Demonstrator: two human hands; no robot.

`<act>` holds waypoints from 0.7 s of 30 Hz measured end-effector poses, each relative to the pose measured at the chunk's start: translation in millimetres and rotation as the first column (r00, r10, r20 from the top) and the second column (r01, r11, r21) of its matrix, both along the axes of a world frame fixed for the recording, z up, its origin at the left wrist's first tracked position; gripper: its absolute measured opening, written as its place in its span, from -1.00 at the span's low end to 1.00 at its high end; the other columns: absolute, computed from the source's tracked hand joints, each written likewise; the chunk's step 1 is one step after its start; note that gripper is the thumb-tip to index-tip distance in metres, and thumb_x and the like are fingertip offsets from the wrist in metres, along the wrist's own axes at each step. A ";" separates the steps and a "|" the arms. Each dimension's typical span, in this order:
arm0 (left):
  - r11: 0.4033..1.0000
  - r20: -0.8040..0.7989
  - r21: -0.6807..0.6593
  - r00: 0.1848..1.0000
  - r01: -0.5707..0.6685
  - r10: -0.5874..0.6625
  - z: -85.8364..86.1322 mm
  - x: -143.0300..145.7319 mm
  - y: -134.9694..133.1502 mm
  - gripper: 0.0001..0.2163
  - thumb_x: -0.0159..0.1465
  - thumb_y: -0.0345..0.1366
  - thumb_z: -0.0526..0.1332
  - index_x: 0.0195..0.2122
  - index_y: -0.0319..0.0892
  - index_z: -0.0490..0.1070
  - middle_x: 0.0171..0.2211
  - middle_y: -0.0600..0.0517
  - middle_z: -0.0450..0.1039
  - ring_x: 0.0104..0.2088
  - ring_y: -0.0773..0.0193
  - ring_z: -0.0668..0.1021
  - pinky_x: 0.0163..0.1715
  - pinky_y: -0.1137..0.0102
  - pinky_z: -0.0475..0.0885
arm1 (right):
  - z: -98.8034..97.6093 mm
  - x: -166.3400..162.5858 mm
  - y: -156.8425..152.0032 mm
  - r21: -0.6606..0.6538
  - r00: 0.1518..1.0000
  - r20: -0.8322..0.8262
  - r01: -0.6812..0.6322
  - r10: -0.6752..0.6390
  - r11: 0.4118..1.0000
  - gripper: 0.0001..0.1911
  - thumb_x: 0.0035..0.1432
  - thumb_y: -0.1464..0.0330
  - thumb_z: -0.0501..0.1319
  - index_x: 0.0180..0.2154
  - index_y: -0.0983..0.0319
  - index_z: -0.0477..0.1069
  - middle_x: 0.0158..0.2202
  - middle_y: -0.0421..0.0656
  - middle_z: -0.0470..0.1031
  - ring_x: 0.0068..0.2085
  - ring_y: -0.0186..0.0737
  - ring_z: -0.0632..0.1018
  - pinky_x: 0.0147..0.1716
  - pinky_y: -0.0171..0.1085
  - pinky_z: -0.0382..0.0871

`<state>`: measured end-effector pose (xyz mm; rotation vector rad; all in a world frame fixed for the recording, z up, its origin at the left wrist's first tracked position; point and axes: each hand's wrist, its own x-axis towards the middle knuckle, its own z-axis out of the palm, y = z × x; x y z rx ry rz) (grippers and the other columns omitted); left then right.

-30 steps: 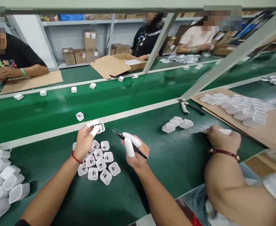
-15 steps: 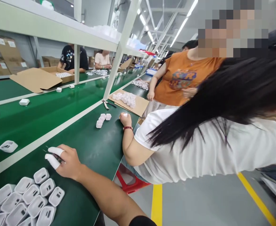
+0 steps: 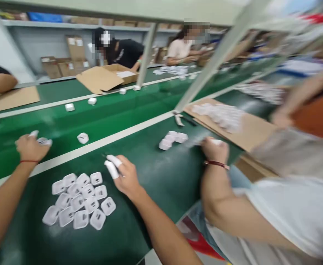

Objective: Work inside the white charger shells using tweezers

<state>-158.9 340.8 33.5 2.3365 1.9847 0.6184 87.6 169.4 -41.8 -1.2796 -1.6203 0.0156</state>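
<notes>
My left hand (image 3: 30, 146) reaches out over the green conveyor belt (image 3: 109, 110), its white-capped fingertips pinching a small white charger shell (image 3: 42, 140). My right hand (image 3: 123, 176) rests on the green table, closed round thin black tweezers (image 3: 106, 157), with white finger cots on thumb and forefinger. A cluster of several white charger shells (image 3: 80, 200) lies between my arms. One more shell (image 3: 82, 138) sits on the belt to the right of my left hand. The picture is smeared by motion.
A neighbour's hand (image 3: 213, 149) with a red wristband works at the right beside a few shells (image 3: 174, 139). Behind it lie pliers (image 3: 179, 118) and a cardboard sheet (image 3: 249, 129) covered with shells. Grey frame posts (image 3: 205, 66) rise from the table. People and an open carton (image 3: 109, 75) are across the belt.
The view swung right towards the neighbour and has come back to the table. My left hand has carried its shell out over the belt. My right hand has settled on the table with the tweezers.
</notes>
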 end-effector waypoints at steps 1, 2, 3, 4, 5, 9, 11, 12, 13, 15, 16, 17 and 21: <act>0.999 -0.030 0.017 0.998 -0.052 0.052 -6.4 -12.1 1.4 -0.53 0.32 -0.16 0.20 0.16 -0.33 0.28 0.15 -0.19 0.26 0.18 -0.11 0.31 0.18 -0.07 0.21 | -1.3 2.1 1.1 0.004 1.000 -0.004 -0.021 0.021 1.000 -0.73 0.34 0.35 0.09 -0.02 0.29 0.45 -0.25 -0.04 0.48 -0.27 -0.25 0.51 -0.29 -0.28 0.41; 0.997 -0.053 0.033 0.996 -0.075 0.077 -13.6 -17.9 3.5 -0.50 0.30 -0.15 0.21 0.18 -0.34 0.27 0.16 -0.19 0.25 0.21 -0.10 0.28 0.22 -0.03 0.16 | -2.7 3.7 2.1 0.009 0.999 -0.004 -0.039 0.039 0.999 -0.74 0.33 0.39 0.10 -0.01 0.29 0.44 -0.25 -0.04 0.47 -0.27 -0.25 0.50 -0.30 -0.28 0.40; 0.998 -0.063 0.030 0.996 -0.057 0.059 -21.2 -17.6 6.3 -0.47 0.28 -0.14 0.22 0.19 -0.35 0.26 0.16 -0.19 0.25 0.22 -0.08 0.26 0.25 0.04 0.13 | -3.7 4.6 2.7 0.012 0.999 0.002 -0.050 0.050 0.999 -0.74 0.32 0.41 0.10 0.00 0.29 0.44 -0.25 -0.04 0.47 -0.27 -0.26 0.50 -0.31 -0.28 0.39; 1.000 -0.067 0.009 0.998 -0.010 0.010 -28.8 -12.1 9.4 -0.44 0.25 -0.14 0.25 0.20 -0.33 0.27 0.15 -0.18 0.27 0.22 -0.04 0.28 0.26 0.12 0.14 | -4.1 4.9 2.6 0.013 0.998 0.009 -0.055 0.055 0.998 -0.73 0.32 0.42 0.10 0.01 0.29 0.43 -0.25 -0.04 0.46 -0.28 -0.26 0.49 -0.32 -0.28 0.38; 0.997 -0.056 -0.032 0.996 0.067 -0.068 -35.9 -2.8 12.4 -0.41 0.21 -0.13 0.28 0.21 -0.32 0.26 0.16 -0.19 0.28 0.22 -0.03 0.29 0.26 0.17 0.16 | -4.0 4.7 2.0 0.012 0.998 0.013 -0.059 0.059 0.998 -0.73 0.32 0.43 0.09 0.01 0.28 0.43 -0.26 -0.05 0.46 -0.29 -0.27 0.49 -0.32 -0.28 0.38; 0.930 0.020 -0.174 0.945 0.324 -0.325 -55.2 45.4 17.5 -0.30 0.15 -0.11 0.32 0.24 -0.37 0.20 0.22 -0.24 0.26 0.26 -0.03 0.28 0.27 0.25 0.16 | -1.6 3.2 0.1 0.019 0.998 0.036 -0.045 0.045 0.999 -0.73 0.33 0.44 0.09 0.02 0.30 0.43 -0.27 -0.05 0.45 -0.30 -0.26 0.48 -0.34 -0.28 0.37; 0.916 0.036 -0.198 0.936 0.350 -0.350 -61.1 64.1 18.5 -0.29 0.17 -0.10 0.32 0.25 -0.37 0.17 0.25 -0.23 0.23 0.26 0.02 0.29 0.27 0.29 0.17 | -1.3 3.5 0.9 0.025 0.998 0.048 -0.030 0.029 0.999 -0.72 0.33 0.45 0.09 0.02 0.30 0.43 -0.27 -0.05 0.45 -0.29 -0.25 0.48 -0.34 -0.28 0.38; 0.913 0.042 -0.209 0.936 0.350 -0.349 -63.6 71.6 19.6 -0.30 0.18 -0.11 0.31 0.25 -0.37 0.16 0.26 -0.23 0.22 0.26 0.03 0.30 0.25 0.31 0.19 | -1.5 3.9 1.5 0.026 0.998 0.051 -0.025 0.023 0.999 -0.72 0.33 0.44 0.09 0.02 0.30 0.43 -0.27 -0.05 0.45 -0.28 -0.25 0.48 -0.33 -0.28 0.38; 0.914 0.046 -0.217 0.939 0.343 -0.341 -66.0 78.1 21.2 -0.32 0.19 -0.12 0.31 0.24 -0.36 0.17 0.26 -0.24 0.22 0.25 0.03 0.32 0.23 0.31 0.22 | -1.7 4.4 2.0 0.023 0.998 0.054 -0.020 0.018 1.000 -0.71 0.33 0.44 0.08 0.03 0.29 0.42 -0.26 -0.05 0.46 -0.28 -0.25 0.48 -0.32 -0.27 0.38; 0.920 0.044 -0.232 0.948 0.316 -0.314 -69.9 89.4 25.3 -0.42 0.21 -0.15 0.29 0.19 -0.35 0.25 0.20 -0.25 0.30 0.20 0.02 0.38 0.17 0.30 0.30 | -2.3 5.3 2.8 0.011 0.998 0.065 -0.009 0.008 1.000 -0.70 0.34 0.42 0.07 0.05 0.26 0.41 -0.25 -0.05 0.46 -0.27 -0.25 0.48 -0.31 -0.27 0.39; 0.924 0.039 -0.238 0.954 0.298 -0.298 -71.2 94.5 27.4 -0.49 0.23 -0.17 0.27 0.13 -0.35 0.30 0.14 -0.26 0.37 0.16 0.00 0.43 0.13 0.29 0.33 | -2.5 5.6 3.0 0.004 0.997 0.075 -0.003 0.002 1.000 -0.70 0.34 0.41 0.07 0.06 0.26 0.41 -0.25 -0.05 0.47 -0.27 -0.25 0.49 -0.30 -0.27 0.40; 0.929 0.032 -0.242 0.959 0.281 -0.282 -72.1 99.2 29.2 -0.57 0.24 -0.21 0.25 0.08 -0.35 0.35 0.06 -0.26 0.44 0.11 -0.01 0.47 0.08 0.27 0.37 | -2.6 5.8 3.0 -0.001 0.996 0.090 0.002 -0.002 1.000 -0.70 0.35 0.41 0.07 0.06 0.26 0.41 -0.25 -0.05 0.47 -0.27 -0.25 0.49 -0.30 -0.27 0.40; 0.936 0.009 -0.255 0.968 0.243 -0.250 -70.1 114.9 31.6 -0.76 0.25 -0.34 0.21 -0.07 -0.30 0.44 -0.11 -0.23 0.53 -0.04 0.01 0.55 -0.04 0.27 0.43 | -2.6 6.3 2.7 -0.009 0.990 0.141 0.008 -0.006 1.000 -0.70 0.35 0.41 0.06 0.05 0.29 0.40 -0.25 -0.03 0.47 -0.27 -0.23 0.49 -0.32 -0.27 0.40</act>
